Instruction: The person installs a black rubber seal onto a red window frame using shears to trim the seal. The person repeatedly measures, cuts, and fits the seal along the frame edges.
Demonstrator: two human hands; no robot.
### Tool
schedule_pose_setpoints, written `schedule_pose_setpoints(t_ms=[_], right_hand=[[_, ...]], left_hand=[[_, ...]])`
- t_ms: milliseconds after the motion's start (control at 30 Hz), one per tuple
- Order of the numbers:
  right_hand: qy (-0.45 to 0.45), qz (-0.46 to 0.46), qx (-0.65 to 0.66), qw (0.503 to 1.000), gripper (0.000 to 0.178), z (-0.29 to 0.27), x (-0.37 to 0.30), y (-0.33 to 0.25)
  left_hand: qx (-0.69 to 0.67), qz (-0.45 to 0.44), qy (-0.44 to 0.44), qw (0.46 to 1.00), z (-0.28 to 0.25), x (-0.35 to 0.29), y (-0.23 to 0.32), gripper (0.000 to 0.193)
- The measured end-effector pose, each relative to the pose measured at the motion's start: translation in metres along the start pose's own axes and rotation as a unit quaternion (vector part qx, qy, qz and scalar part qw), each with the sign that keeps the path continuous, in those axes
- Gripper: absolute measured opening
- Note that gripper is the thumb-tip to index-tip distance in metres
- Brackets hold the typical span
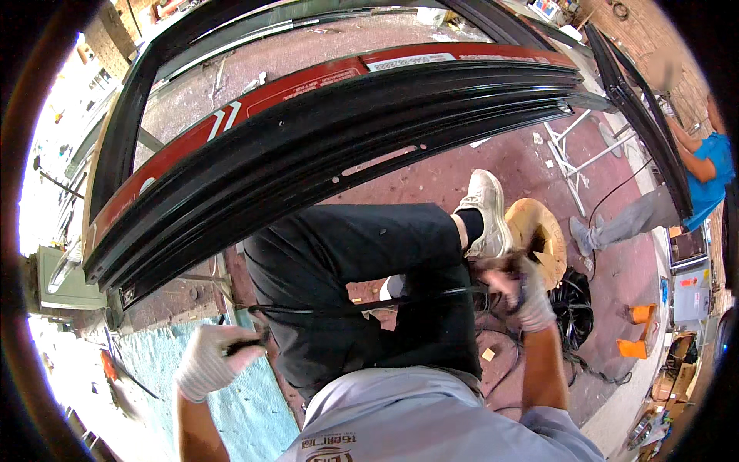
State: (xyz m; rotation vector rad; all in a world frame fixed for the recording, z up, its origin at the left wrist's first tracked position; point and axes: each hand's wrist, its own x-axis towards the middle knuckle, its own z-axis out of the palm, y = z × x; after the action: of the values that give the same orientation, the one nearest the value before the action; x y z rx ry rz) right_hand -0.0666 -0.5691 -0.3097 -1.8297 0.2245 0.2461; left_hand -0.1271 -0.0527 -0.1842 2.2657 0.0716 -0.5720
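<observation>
A thin black strip (369,305) stretches across my lap, over my dark trousers. At its right end is my right hand (520,286), in a pale glove and smeared by motion, closed where the strip runs into it. My left hand (214,359), also gloved, is closed left of my thigh with a short black piece (245,346) between thumb and fingers. Whether that piece belongs to the strip I cannot tell. Ahead of my knees lies a large black frame (331,127) of grooved profiles, with a red printed band along it.
A black bundle (571,308) with loose cords lies beside a tan round object (539,235) on the reddish floor. Blue sheeting (254,396) covers the floor at left. At right, a person in a blue shirt (710,181) stands behind another black frame piece (643,115). An orange bracket (637,333) lies nearby.
</observation>
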Motion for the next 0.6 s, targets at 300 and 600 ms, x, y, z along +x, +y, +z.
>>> schedule_pose_setpoints(t_ms=[300,600], right_hand=[[-0.065,-0.036,0.229,0.971,0.020,0.154,0.073,-0.055],[-0.323,0.009,0.281,0.904,0.012,0.143,-0.005,-0.072]], left_hand=[[-0.060,0.075,-0.074,0.993,0.030,0.026,0.036,0.028],[0.005,0.224,-0.078,0.971,0.071,0.039,0.048,0.027]])
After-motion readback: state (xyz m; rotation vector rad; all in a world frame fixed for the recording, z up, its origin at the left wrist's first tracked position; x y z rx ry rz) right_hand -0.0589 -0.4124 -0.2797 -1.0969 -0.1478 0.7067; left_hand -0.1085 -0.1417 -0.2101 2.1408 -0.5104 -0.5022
